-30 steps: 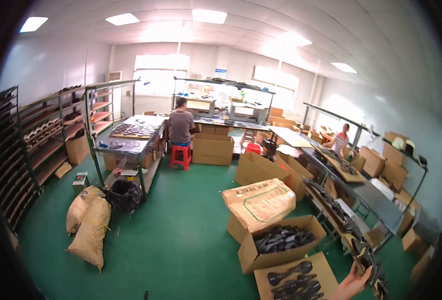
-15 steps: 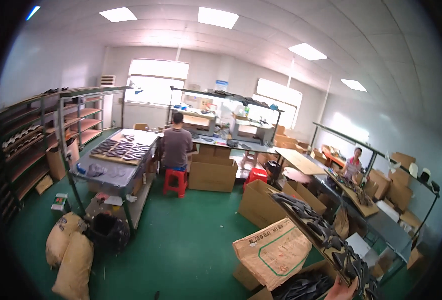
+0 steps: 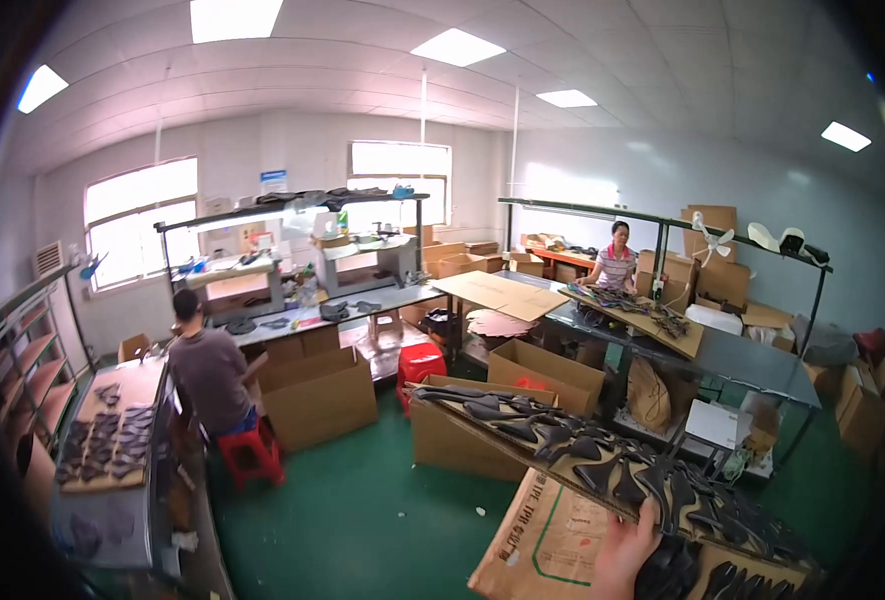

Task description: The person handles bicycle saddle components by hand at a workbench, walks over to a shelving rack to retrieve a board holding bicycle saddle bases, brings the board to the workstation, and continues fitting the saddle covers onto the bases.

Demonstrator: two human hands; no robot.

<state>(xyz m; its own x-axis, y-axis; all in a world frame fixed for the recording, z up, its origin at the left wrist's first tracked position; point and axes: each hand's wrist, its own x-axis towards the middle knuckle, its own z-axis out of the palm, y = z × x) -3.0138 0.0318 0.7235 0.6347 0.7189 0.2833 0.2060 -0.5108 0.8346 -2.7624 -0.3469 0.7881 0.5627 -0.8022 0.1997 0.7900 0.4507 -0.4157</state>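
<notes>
My left hand (image 3: 624, 550) grips the near edge of a long, thin brown board (image 3: 572, 472), thumb on top. Rows of dark, curved, pointed pieces (image 3: 627, 480) that look like shoe parts cover the board, which slopes down from upper left to lower right. Below it, a second group of dark pieces (image 3: 737, 580) shows at the lower edge, partly hidden. Just left of my hand lies a brown paper sack (image 3: 537, 530) with green lines. My right hand does not show.
Open cardboard boxes (image 3: 322, 405) stand on the green floor (image 3: 362, 520). Seated at the left table is a person on a red stool (image 3: 250, 455). Another person (image 3: 617, 262) is behind the right workbench (image 3: 752, 375). A red stool (image 3: 422, 370) stands mid-room.
My view has turned to the right, and the room has shifted left in the picture. The board in my left hand now lies flatter and shows more of its top.
</notes>
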